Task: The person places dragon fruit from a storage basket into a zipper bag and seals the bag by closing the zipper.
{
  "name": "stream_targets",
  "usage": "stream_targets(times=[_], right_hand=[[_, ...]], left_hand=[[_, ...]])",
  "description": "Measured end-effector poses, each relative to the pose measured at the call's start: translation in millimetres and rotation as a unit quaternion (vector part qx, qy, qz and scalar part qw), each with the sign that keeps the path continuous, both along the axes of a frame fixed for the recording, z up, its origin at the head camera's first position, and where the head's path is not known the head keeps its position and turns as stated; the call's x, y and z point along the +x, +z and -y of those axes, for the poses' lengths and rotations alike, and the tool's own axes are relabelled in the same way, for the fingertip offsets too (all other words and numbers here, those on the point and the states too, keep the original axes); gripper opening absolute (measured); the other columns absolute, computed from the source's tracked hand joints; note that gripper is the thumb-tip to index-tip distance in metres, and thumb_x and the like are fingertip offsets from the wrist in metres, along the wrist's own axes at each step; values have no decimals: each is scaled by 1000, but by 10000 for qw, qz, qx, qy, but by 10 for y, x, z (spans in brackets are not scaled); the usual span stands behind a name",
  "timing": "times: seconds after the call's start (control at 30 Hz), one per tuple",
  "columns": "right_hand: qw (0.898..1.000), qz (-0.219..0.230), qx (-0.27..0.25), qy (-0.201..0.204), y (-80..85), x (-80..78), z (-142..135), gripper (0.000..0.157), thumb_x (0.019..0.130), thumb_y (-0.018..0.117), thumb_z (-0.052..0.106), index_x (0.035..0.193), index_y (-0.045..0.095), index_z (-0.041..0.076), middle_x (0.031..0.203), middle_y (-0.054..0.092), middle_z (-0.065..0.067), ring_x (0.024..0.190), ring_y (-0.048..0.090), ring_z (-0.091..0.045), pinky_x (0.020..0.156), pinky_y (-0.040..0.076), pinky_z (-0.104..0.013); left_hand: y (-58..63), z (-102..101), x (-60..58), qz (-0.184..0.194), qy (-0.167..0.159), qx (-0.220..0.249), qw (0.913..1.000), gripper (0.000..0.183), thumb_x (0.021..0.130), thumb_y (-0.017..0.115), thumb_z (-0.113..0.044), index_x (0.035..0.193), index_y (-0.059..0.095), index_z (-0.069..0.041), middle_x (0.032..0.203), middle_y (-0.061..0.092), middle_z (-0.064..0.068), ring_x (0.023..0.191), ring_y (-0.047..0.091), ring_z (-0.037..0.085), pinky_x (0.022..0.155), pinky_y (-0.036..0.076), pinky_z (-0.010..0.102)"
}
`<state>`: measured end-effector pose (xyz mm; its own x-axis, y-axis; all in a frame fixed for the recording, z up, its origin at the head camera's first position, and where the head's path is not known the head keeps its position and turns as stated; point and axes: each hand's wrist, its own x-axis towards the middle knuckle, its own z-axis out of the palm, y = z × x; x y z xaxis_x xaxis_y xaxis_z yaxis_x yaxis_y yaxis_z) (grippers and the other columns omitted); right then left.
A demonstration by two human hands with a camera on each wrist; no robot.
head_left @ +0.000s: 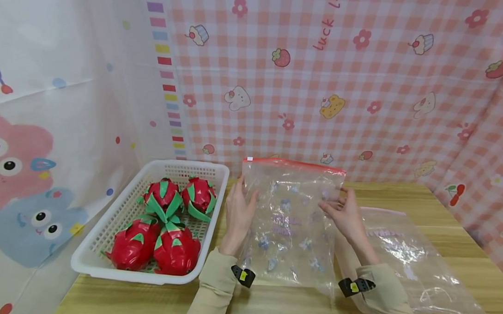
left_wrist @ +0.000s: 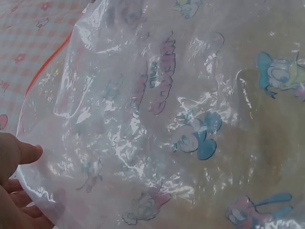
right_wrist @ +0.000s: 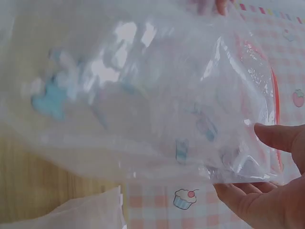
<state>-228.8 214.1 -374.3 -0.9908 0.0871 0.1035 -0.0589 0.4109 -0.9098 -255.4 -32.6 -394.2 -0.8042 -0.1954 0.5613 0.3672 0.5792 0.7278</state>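
Note:
A clear zip bag (head_left: 291,214) with a red zip strip along its top and printed cartoon figures is held upright over the table. My left hand (head_left: 239,212) grips its left side edge below the strip, thumb in front and fingers behind. On the opposite edge, my right hand (head_left: 344,213) pinches the plastic between thumb and fingers. The left wrist view has the printed front of the bag (left_wrist: 143,114) filling most of it, with part of my left hand (left_wrist: 19,186) at the edge. No contents show in the bag.
Left on the wooden table (head_left: 424,200) stands a white plastic basket (head_left: 83,262) with several red and green dragon fruits (head_left: 177,249). Another clear bag (head_left: 414,259) with a pale pink top lies flat at the right. A checked cloth (head_left: 304,85) hangs behind.

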Motion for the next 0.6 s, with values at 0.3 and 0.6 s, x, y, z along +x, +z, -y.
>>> stream_targets(times=[0.3, 0.6], right_hand=[[9937, -745, -701, -467, 70, 73, 62, 59, 88, 65, 7, 139, 35, -2, 119, 59, -21, 83, 56, 15, 75, 50, -8], [9637, -2228, -1209, -842, 90, 155, 147, 54, 81, 67, -8, 130, 43, -4, 93, 60, 18, 82, 61, 6, 71, 52, -10]], left_hand=[[97, -11, -3, -142, 26, -84, 9999, 57, 87, 67, -16, 134, 45, 7, 125, 57, 28, 114, 58, 42, 95, 49, 49], [281, 17, 71, -1515, 420, -1401, 9776, 54, 86, 68, -10, 133, 46, 4, 133, 52, 22, 120, 54, 33, 98, 49, 40]])
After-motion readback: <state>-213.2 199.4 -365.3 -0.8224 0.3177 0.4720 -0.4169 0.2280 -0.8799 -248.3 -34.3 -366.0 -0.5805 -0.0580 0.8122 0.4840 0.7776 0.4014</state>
